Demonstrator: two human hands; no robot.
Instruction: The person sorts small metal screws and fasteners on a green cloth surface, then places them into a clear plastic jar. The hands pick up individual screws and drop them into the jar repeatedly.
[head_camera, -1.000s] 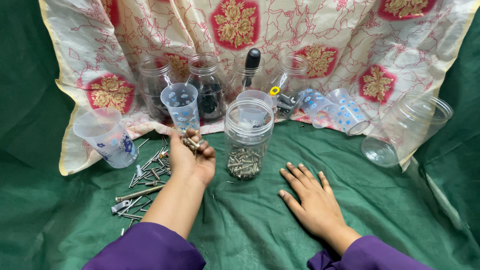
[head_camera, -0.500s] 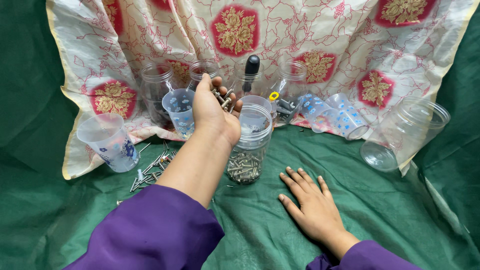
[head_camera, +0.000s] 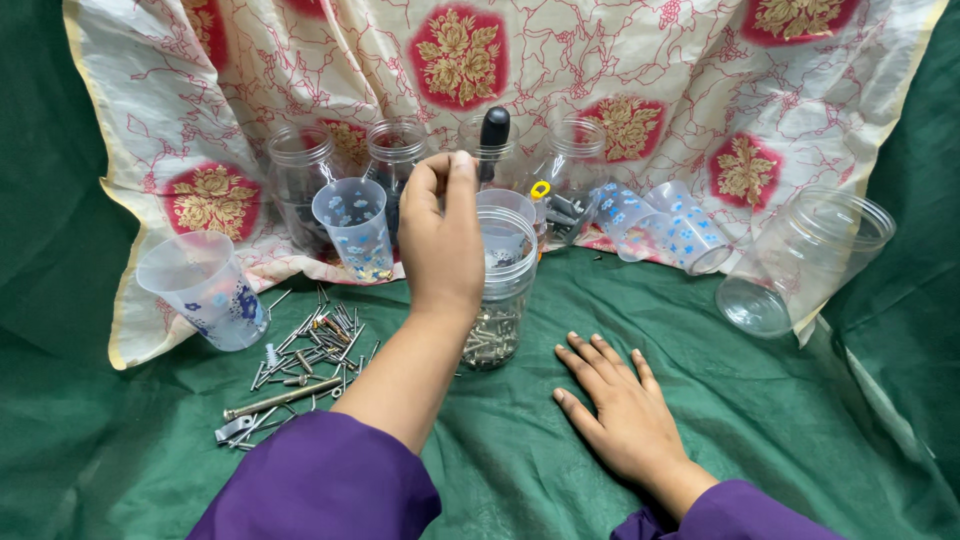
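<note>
green cloth (head_camera: 760, 420) covers the floor; left hand (head_camera: 442, 240) pinched narrow over the clear plastic jar (head_camera: 500, 300), part filled with screws; loose metal screws (head_camera: 305, 350) remain; right hand (head_camera: 625, 415) flat, holding nothing.

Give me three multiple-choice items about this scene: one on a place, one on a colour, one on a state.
1. Where is the left hand?
A. flat on the cloth
B. raised over the open jar
C. inside the tipped jar at the right

2. What colour is the cloth under the right hand?
A. green
B. blue
C. white

3. How does the right hand lie?
A. closed in a fist
B. gripping a cup
C. open, palm down, fingers spread

Answers: 1 B, its fingers are pinched together above the jar's mouth, with screws in the jar's bottom. 2 A, the fabric around the hand is plainly green. 3 C, it rests flat on the cloth and holds nothing.
</note>
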